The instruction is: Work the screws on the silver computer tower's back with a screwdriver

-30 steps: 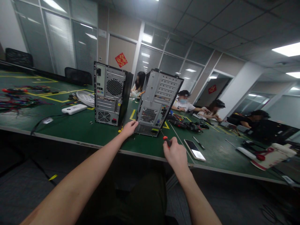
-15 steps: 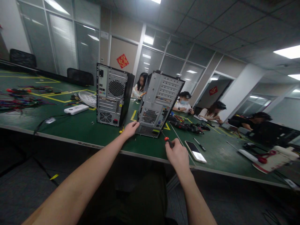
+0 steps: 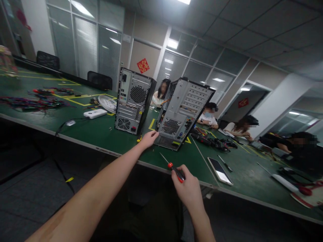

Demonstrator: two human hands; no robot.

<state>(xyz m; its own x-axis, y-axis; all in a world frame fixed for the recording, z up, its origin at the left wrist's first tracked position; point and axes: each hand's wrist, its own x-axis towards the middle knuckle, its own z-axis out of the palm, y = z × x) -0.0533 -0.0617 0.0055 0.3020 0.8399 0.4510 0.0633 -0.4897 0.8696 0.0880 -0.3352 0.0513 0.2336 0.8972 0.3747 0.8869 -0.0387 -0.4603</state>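
A: Starting from our left, what lies on the tabletop (image 3: 83,131)?

B: Loose wires (image 3: 32,103), then the white device (image 3: 95,113) with its black cable, then the left tower (image 3: 123,116), upright with its back panel towards us.

A: And our left hand (image 3: 147,140)?

B: It's at the lower left corner of the right tower (image 3: 174,112), which stands just beside the other one. The fingers are drawn close together, but we cannot tell whether that grip pinches the edge or only rests against it.

A: So what has just changed?

B: The screwdriver (image 3: 178,174). We have brought it away from the tower's lower right corner, and its shaft now slants up and leftwards in front of the tower, the tip apart from the metal. We'd judge that it is working on nothing at this moment.

A: Is our right hand (image 3: 189,188) firm on it?

B: Yes, that grip is closed round the red and black handle. Further right lie a tangle of dark cables (image 3: 218,144), the phone (image 3: 219,170) and a slim pen-like tool (image 3: 224,163).
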